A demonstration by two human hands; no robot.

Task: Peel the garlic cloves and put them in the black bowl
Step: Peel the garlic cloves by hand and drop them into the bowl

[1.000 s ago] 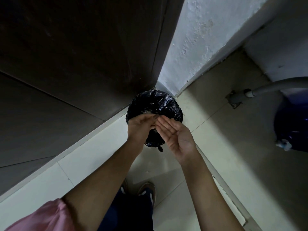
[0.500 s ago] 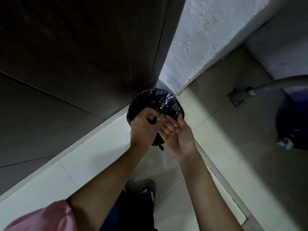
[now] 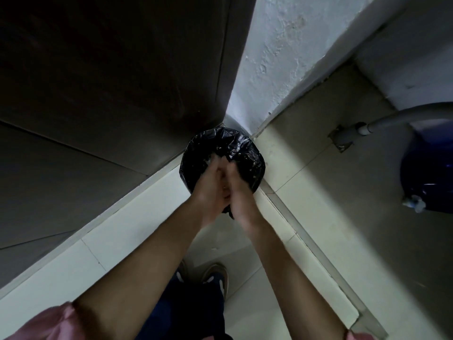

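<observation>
Fingers (image 3: 215,166): flat, palm to palm, grasping nothing visible.
Left hand (image 3: 208,188), right hand (image 3: 241,192) over lined bin (image 3: 247,153), floor (image 3: 306,182) corner; garlic, black bowl out of view. I'd rub scraps off inside the rim.

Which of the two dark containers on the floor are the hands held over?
The black-bagged bin in the wall corner; the blue container stands apart at the right, below the grey pipe.
</observation>
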